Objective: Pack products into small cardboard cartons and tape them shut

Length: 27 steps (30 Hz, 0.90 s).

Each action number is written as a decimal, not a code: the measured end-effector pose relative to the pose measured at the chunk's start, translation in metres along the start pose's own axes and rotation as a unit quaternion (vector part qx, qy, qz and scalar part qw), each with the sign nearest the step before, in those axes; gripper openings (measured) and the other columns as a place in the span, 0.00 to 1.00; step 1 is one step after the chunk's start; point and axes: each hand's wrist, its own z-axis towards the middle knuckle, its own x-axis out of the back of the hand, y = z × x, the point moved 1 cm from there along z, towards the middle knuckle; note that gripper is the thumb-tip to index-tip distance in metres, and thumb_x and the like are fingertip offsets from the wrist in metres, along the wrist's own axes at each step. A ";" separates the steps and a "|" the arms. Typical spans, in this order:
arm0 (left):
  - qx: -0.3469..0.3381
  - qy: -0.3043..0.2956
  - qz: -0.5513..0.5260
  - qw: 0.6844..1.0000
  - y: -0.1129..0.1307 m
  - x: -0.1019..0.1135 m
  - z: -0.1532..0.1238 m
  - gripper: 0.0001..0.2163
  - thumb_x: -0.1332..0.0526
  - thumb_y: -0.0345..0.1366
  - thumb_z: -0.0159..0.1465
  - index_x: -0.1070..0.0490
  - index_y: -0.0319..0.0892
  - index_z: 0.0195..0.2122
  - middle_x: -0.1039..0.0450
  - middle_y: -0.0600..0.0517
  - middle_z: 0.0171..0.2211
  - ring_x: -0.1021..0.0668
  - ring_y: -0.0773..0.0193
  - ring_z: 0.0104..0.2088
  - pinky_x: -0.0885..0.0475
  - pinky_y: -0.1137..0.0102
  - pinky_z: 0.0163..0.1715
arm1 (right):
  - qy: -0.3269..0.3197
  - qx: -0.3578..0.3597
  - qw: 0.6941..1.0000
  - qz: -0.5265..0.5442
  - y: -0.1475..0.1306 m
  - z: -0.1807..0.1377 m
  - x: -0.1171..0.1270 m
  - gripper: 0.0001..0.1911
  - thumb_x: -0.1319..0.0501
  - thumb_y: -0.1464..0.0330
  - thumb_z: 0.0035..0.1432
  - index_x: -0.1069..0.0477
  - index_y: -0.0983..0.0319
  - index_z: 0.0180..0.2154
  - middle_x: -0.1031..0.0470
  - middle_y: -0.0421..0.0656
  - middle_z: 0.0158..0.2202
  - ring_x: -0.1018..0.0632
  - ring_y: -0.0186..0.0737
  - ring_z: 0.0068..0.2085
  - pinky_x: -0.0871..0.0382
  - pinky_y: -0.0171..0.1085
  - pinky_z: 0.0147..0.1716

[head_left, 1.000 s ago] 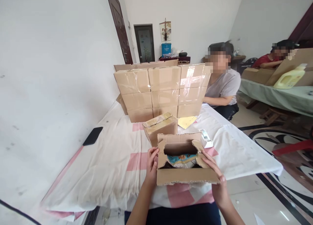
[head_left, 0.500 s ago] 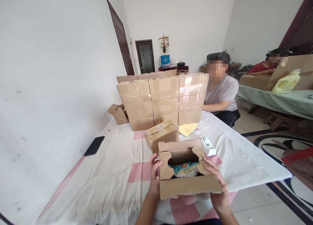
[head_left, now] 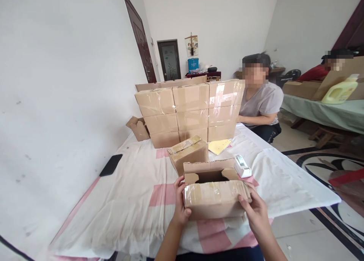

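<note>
A small, open brown cardboard carton (head_left: 216,211) stands at the near edge of a table spread with a white-and-pink patterned cloth (head_left: 136,204), gripped at both ends. The left hand (head_left: 179,202) wraps its fingers along the carton's left end, thumb at the lower front corner; the right hand (head_left: 253,206) clasps the opposite end, its thumb pressing the right part of the wide front flap (head_left: 210,193), which carries shiny clear tape and leans inward over part of the opening. The rear flap (head_left: 212,164) stands up, with the small side flaps bent in beneath; what lies inside is too dark to make out. The likeliest trouble is the front flap springing back if that right thumb lets go, since creased cardboard tends to lift. Uneven pressure from the two hands could skew the flap or crush a soft end wall, and the ragged side flaps might snag under it. Just behind stands a closed, taped brown box (head_left: 189,157), and a white plastic tape dispenser (head_left: 243,167) sits beside the rear right corner; pushing the carton away could knock either. Pulling it nearer risks tipping it off the edge.
</note>
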 end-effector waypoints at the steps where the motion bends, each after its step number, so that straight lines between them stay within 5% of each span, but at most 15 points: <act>1: -0.015 -0.001 0.019 1.000 0.002 0.001 0.000 0.36 0.48 0.68 0.65 0.40 0.49 0.65 0.49 0.41 0.67 0.41 0.43 0.68 0.37 0.48 0.63 | -0.004 -0.005 1.000 0.000 -0.003 0.001 -0.001 0.19 0.34 0.52 0.59 0.23 0.60 0.44 0.23 0.49 0.47 0.22 0.52 0.50 0.25 0.41 0.47; 6: -0.134 -0.004 0.119 0.984 0.019 0.003 0.000 0.25 0.40 0.49 0.68 0.40 0.51 0.64 0.54 0.44 0.71 0.42 0.50 0.70 0.39 0.52 0.65 | -0.016 -0.047 0.998 -0.023 -0.012 0.005 0.001 0.23 0.37 0.54 0.58 0.27 0.58 0.51 0.25 0.49 0.56 0.24 0.53 0.55 0.26 0.42 0.49; 14: -0.120 -0.037 0.116 0.985 0.016 0.001 -0.008 0.16 0.42 0.46 0.69 0.38 0.44 0.54 0.49 0.38 0.70 0.47 0.49 0.74 0.40 0.50 0.67 | -0.139 -0.052 0.987 -0.069 -0.028 0.041 0.005 0.44 0.39 0.65 0.50 0.44 0.50 0.69 0.38 0.46 0.69 0.30 0.53 0.64 0.31 0.53 0.59; 18: -0.096 -0.018 0.103 0.990 0.016 0.000 -0.009 0.16 0.41 0.47 0.69 0.39 0.46 0.53 0.53 0.39 0.72 0.50 0.47 0.75 0.37 0.47 0.65 | -0.125 -0.012 0.991 -0.045 -0.039 0.056 -0.005 0.46 0.37 0.61 0.56 0.52 0.48 0.72 0.40 0.46 0.70 0.37 0.53 0.70 0.36 0.56 0.64; 20: -0.088 -0.014 0.107 0.990 0.018 -0.001 -0.008 0.16 0.41 0.46 0.69 0.39 0.46 0.53 0.54 0.39 0.72 0.52 0.46 0.75 0.38 0.45 0.66 | -0.110 0.002 0.993 -0.033 -0.037 0.055 -0.007 0.38 0.38 0.58 0.59 0.43 0.50 0.69 0.29 0.47 0.61 0.30 0.51 0.64 0.34 0.54 0.63; 23: -0.090 -0.034 0.095 0.991 0.018 -0.004 -0.007 0.16 0.43 0.46 0.70 0.40 0.47 0.55 0.51 0.38 0.71 0.50 0.44 0.75 0.42 0.40 0.66 | -0.064 0.026 0.996 -0.057 -0.030 0.050 -0.009 0.16 0.38 0.57 0.60 0.21 0.55 0.47 0.21 0.45 0.45 0.22 0.49 0.53 0.29 0.49 0.58; 27: -0.109 -0.038 0.097 0.989 0.017 0.000 0.003 0.18 0.42 0.48 0.68 0.39 0.48 0.55 0.39 0.40 0.63 0.42 0.44 0.71 0.40 0.39 0.64 | 0.006 0.037 0.996 -0.081 -0.025 0.041 -0.015 0.12 0.41 0.61 0.59 0.20 0.57 0.33 0.20 0.44 0.40 0.21 0.47 0.46 0.26 0.45 0.52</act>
